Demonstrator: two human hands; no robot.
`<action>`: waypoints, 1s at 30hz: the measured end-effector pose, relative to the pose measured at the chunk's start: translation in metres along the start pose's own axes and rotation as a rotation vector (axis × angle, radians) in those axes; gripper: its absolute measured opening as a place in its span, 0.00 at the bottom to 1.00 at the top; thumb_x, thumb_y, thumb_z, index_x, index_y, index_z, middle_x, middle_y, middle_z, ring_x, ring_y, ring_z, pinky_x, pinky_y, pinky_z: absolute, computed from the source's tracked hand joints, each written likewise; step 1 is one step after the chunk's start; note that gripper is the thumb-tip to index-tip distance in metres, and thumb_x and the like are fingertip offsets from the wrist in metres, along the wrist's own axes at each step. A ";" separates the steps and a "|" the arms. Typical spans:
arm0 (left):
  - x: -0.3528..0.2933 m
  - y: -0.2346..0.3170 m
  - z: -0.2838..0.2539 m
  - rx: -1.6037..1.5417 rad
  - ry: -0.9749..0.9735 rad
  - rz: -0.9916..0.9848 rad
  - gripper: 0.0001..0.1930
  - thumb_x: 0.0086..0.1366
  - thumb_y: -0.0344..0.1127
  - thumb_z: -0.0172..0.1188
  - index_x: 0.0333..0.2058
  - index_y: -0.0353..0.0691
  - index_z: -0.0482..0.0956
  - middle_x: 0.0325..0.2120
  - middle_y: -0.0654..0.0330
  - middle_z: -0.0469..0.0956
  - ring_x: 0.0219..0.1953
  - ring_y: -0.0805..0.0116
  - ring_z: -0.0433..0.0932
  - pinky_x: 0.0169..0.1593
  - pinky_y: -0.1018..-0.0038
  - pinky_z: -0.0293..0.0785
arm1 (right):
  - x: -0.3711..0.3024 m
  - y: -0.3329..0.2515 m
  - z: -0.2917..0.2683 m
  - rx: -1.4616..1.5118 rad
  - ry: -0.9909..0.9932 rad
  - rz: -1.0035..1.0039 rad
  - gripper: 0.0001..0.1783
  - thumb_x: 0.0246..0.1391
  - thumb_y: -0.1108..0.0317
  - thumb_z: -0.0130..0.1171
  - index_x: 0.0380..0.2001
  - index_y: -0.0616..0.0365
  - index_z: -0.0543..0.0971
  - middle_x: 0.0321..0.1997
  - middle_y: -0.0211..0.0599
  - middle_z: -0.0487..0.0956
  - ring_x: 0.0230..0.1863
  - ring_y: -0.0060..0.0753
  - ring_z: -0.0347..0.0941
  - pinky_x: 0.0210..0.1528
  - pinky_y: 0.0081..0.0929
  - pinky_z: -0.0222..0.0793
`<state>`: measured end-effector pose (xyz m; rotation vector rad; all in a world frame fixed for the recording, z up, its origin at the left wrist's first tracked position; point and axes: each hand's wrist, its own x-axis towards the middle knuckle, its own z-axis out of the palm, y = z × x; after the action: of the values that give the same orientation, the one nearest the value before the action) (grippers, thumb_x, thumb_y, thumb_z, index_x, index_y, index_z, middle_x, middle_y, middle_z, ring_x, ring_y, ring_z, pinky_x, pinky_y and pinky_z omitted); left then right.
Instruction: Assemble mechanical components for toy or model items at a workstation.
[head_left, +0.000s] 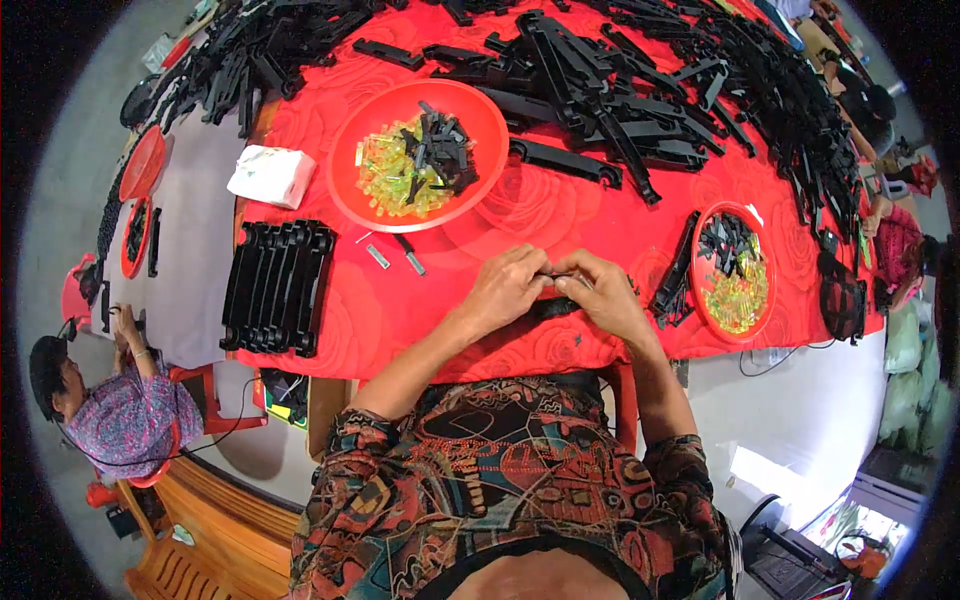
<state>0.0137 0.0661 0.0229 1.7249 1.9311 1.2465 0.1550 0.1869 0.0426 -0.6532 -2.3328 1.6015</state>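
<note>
Over the near edge of the red tablecloth, my left hand (507, 288) and my right hand (604, 292) meet with fingertips pinched together. A small dark piece shows between them, too little of it visible to name. Just below the fingers lies a black plastic part (553, 307), partly hidden by my hands. Ahead and to the left, a red bowl (345, 190) holds yellow-green clear pieces and small black ones. A smaller red bowl (706, 228) with the same mix stands to the right, beside several long black plastic strips (676, 270).
Long black strips lie heaped (600, 90) across the far side. At left sit a row of black strips (277, 288) and a white tissue pack (271, 176). Two small tools (409, 254) lie below the large bowl. Another person (120, 400) works at a grey table, left.
</note>
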 end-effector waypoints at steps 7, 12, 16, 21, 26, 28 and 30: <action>0.006 0.008 0.002 0.013 0.039 0.008 0.10 0.54 0.33 0.60 0.33 0.35 0.73 0.27 0.53 0.72 0.29 0.54 0.75 0.32 0.64 0.70 | 0.020 0.027 -0.023 0.104 0.058 0.082 0.03 0.52 0.74 0.51 0.28 0.62 0.74 0.20 0.26 0.72 0.23 0.14 0.67 0.26 0.15 0.61; -0.032 0.001 -0.028 0.280 -0.124 0.042 0.20 0.51 0.43 0.62 0.38 0.37 0.72 0.33 0.54 0.72 0.37 0.55 0.70 0.41 0.62 0.66 | 0.039 0.050 -0.062 -0.204 0.268 0.095 0.07 0.48 0.70 0.53 0.25 0.64 0.75 0.17 0.37 0.75 0.22 0.31 0.72 0.26 0.28 0.65; -0.065 0.009 -0.033 0.432 -0.140 0.010 0.25 0.47 0.44 0.65 0.43 0.38 0.72 0.40 0.55 0.69 0.41 0.55 0.67 0.42 0.62 0.64 | 0.041 0.044 -0.068 -0.633 0.407 0.106 0.11 0.48 0.65 0.56 0.31 0.61 0.75 0.26 0.49 0.76 0.32 0.54 0.73 0.33 0.45 0.67; -0.087 -0.008 -0.019 0.480 -0.066 -0.006 0.25 0.44 0.38 0.66 0.42 0.37 0.72 0.37 0.56 0.70 0.39 0.56 0.68 0.41 0.63 0.65 | 0.061 0.041 -0.086 -0.781 0.614 0.079 0.15 0.48 0.63 0.57 0.37 0.59 0.72 0.35 0.50 0.74 0.37 0.55 0.72 0.37 0.47 0.68; -0.085 -0.019 -0.023 0.487 0.063 -0.061 0.21 0.45 0.34 0.65 0.40 0.37 0.73 0.33 0.56 0.71 0.37 0.57 0.68 0.39 0.64 0.66 | 0.098 0.062 -0.100 -0.841 0.607 0.039 0.17 0.47 0.63 0.57 0.40 0.58 0.70 0.38 0.51 0.72 0.38 0.57 0.71 0.38 0.49 0.67; -0.082 -0.023 -0.027 0.495 0.063 -0.085 0.21 0.45 0.34 0.65 0.40 0.38 0.73 0.33 0.57 0.71 0.37 0.57 0.68 0.40 0.64 0.66 | 0.111 0.068 -0.101 -0.857 0.574 0.087 0.19 0.47 0.63 0.57 0.41 0.58 0.70 0.40 0.51 0.72 0.40 0.57 0.71 0.40 0.49 0.67; -0.078 -0.026 -0.030 0.503 0.066 -0.098 0.20 0.44 0.34 0.66 0.39 0.38 0.74 0.33 0.57 0.71 0.38 0.58 0.68 0.40 0.65 0.66 | 0.119 0.071 -0.104 -0.881 0.507 0.130 0.19 0.47 0.62 0.55 0.42 0.58 0.69 0.41 0.51 0.72 0.42 0.57 0.71 0.40 0.49 0.68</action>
<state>-0.0050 -0.0149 -0.0045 1.7882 2.4948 0.8360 0.1119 0.3514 0.0090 -1.2144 -2.5122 0.2677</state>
